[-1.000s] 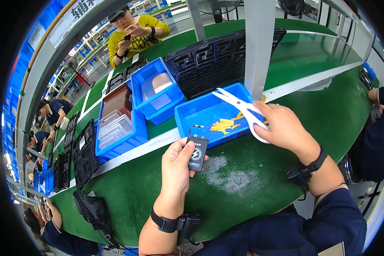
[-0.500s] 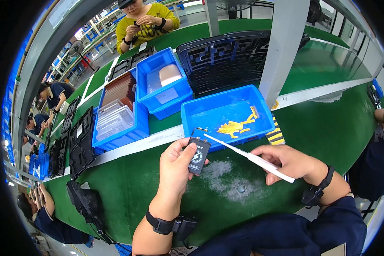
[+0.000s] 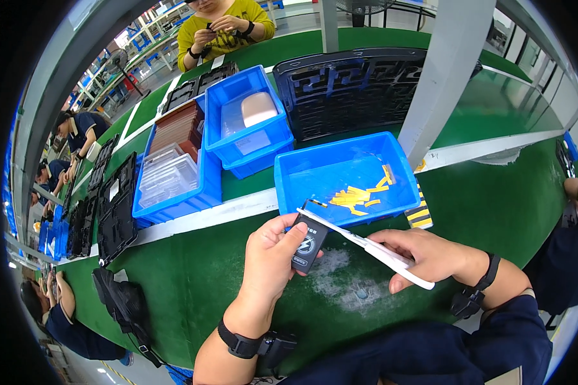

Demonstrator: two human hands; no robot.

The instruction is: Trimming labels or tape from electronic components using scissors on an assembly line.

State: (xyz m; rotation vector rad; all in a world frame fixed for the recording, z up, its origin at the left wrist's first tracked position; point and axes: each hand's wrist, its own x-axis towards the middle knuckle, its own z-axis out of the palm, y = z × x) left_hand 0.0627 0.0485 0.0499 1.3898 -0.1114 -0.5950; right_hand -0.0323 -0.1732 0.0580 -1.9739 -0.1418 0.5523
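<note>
My left hand [image 3: 268, 256] grips a flat black phone battery [image 3: 309, 246] with a lightning mark, thumb on its face. A thin flex cable with a yellowish end [image 3: 317, 204] sticks up from the battery's top edge. In my right hand [image 3: 417, 255] is a slim white scissor-like tool [image 3: 384, 250]; its exact kind is unclear. Its narrow end lies along the battery's top edge, at the base of the cable. Just beyond both hands stands a shallow blue bin [image 3: 289, 184] with several small yellow strips [image 3: 353, 197] in it.
Blue bins [image 3: 247, 138] with clear [image 3: 169, 176] and brown trays [image 3: 176, 131] stand back left. A black moulded panel [image 3: 350, 93] leans behind, beside a grey post [image 3: 446, 83]. A black pouch [image 3: 120, 301] lies left. Co-workers sit around the green bench [image 3: 192, 289], one in yellow [image 3: 228, 32] opposite.
The battery has moved slightly right and down in my left hand. The white tool's narrow end has come onto the battery's top edge, and its handle parts now show apart.
</note>
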